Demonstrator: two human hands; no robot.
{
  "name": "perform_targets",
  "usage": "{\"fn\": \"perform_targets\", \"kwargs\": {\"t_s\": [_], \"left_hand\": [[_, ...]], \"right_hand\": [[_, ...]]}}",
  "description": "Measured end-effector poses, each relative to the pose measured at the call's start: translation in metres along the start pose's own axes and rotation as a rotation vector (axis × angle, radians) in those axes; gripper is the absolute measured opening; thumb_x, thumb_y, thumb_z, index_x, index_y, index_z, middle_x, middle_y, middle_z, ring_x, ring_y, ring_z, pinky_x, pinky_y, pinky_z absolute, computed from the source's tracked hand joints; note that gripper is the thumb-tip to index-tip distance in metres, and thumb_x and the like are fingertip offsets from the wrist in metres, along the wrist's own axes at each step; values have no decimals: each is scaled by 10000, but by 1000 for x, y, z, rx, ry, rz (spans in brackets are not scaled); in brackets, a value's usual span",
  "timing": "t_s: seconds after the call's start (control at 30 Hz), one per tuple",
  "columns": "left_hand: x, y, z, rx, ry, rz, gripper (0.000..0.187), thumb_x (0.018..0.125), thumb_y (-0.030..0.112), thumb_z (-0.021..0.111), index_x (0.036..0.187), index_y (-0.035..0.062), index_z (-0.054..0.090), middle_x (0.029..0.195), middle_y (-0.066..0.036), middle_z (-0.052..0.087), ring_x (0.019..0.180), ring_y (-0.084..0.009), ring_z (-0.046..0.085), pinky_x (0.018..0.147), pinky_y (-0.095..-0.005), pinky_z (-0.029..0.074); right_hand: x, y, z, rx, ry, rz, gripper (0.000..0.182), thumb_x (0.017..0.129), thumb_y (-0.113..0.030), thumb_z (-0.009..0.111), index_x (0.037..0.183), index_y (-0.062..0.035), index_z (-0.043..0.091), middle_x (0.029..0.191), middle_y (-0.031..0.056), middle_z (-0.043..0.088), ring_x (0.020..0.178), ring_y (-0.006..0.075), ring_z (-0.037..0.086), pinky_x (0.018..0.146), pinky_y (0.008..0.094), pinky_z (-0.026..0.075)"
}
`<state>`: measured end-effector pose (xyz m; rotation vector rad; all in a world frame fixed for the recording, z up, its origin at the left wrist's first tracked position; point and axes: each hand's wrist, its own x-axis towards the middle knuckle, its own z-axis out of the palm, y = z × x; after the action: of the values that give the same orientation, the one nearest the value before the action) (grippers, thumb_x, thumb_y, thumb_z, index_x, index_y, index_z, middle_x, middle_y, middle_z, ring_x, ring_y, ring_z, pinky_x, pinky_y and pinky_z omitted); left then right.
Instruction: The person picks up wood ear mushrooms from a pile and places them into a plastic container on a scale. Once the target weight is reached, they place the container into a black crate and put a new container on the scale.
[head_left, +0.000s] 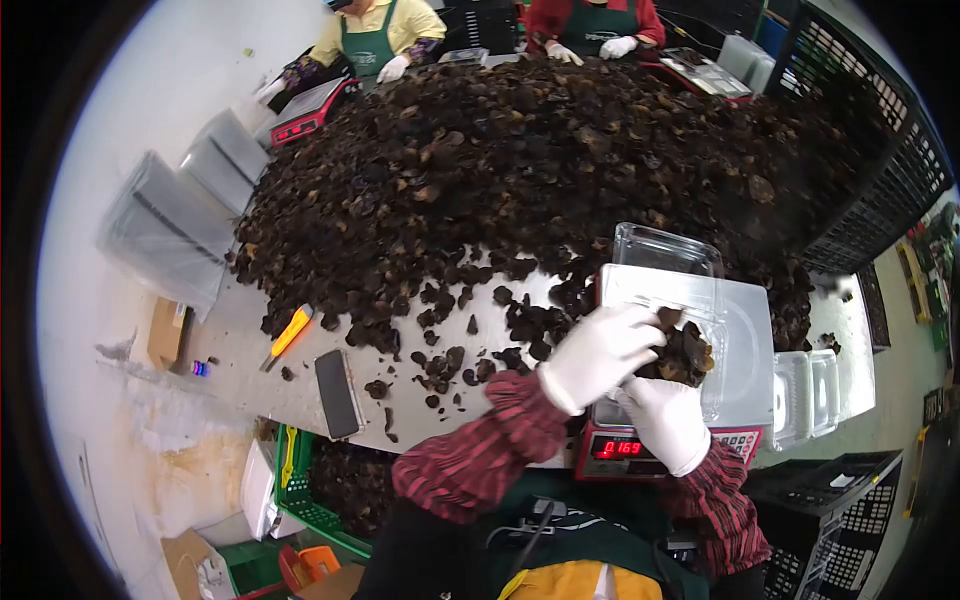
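Note:
On the white platform of a red scale [612, 452] sits a clear plastic box [715, 395] with dark, crinkled wood ear mushrooms [686, 354] in it. The scale display glows 0.169. My left hand [605, 355], white-gloved, reaches over the left side of the box, fingers extended and slightly bent toward the mushrooms. Close below it, my right hand [668, 420], also gloved, is at the box's near side with fingers curled in; what they hold, if anything, is hidden. The box's clear lid [668, 250] stands up behind.
A large heap of wood ear mushrooms [500, 150] covers the table. A yellow utility knife [290, 335] and a phone [338, 393] lie at left; stacked clear boxes [806, 400] stand at right. Two people in green aprons work across the heap. A black crate [880, 150] leans at right.

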<state>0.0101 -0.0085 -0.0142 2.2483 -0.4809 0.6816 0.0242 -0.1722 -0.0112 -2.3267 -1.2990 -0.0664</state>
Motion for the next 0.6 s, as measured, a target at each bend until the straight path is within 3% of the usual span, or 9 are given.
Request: {"fn": "perform_targets", "kwargs": {"t_s": [0.03,0.23,0.33,0.4,0.43,0.47,0.5,0.6], "left_hand": [[2,0,11,3,-74,1,268,757,58,651,1024,78,662,1107,-108,601,1036,-285,572,889,-376,472],[-3,9,4,-149,207,-65,259,775,-13,618,1016,66,671,1124,-113,600,1060,-292,566,906,-351,471],[-33,-13,-22,-173,310,-307,255,789,-55,591,1014,37,667,1054,-112,627,967,-249,614,854,-314,491],[-70,-42,-38,138,225,-483,225,812,-3,586,1020,36,662,1020,-111,633,904,-241,630,793,-296,504],[-89,-57,-42,134,188,-553,218,820,24,585,1024,42,661,1019,-113,632,880,-245,633,769,-301,508],[-110,-72,-39,155,152,-652,247,796,52,603,1038,53,651,1006,-127,622,950,-307,590,847,-352,476],[-115,-67,-47,172,-9,-779,305,784,81,628,1089,78,637,1047,-128,612,977,-313,577,866,-359,474],[-134,-66,-29,248,-84,-626,353,752,116,688,1100,91,637,1093,-111,592,1008,-279,562,873,-346,473]], "right_hand": [[-2,2,1,9,32,-23,196,788,-231,683,737,-64,595,600,122,566,565,292,597,510,397,461],[4,6,7,-132,-15,86,263,745,-269,729,658,-67,584,544,115,558,516,285,595,481,376,467],[10,7,8,-97,5,11,317,773,-281,723,590,-73,569,488,117,521,459,296,562,438,374,448],[9,8,11,-86,42,9,346,791,-323,701,587,-87,553,471,104,517,444,280,563,426,361,441],[9,9,11,-79,80,3,377,809,-366,680,584,-100,537,454,92,513,430,265,563,414,348,433],[9,8,10,-78,80,8,377,809,-366,680,584,-100,537,454,92,513,430,265,563,414,348,433],[10,5,6,-58,102,32,387,809,-373,681,580,-98,537,451,92,513,425,267,560,412,348,433],[15,-2,7,-100,134,47,399,808,-386,683,577,-92,545,450,96,516,416,271,555,408,348,433]]}}
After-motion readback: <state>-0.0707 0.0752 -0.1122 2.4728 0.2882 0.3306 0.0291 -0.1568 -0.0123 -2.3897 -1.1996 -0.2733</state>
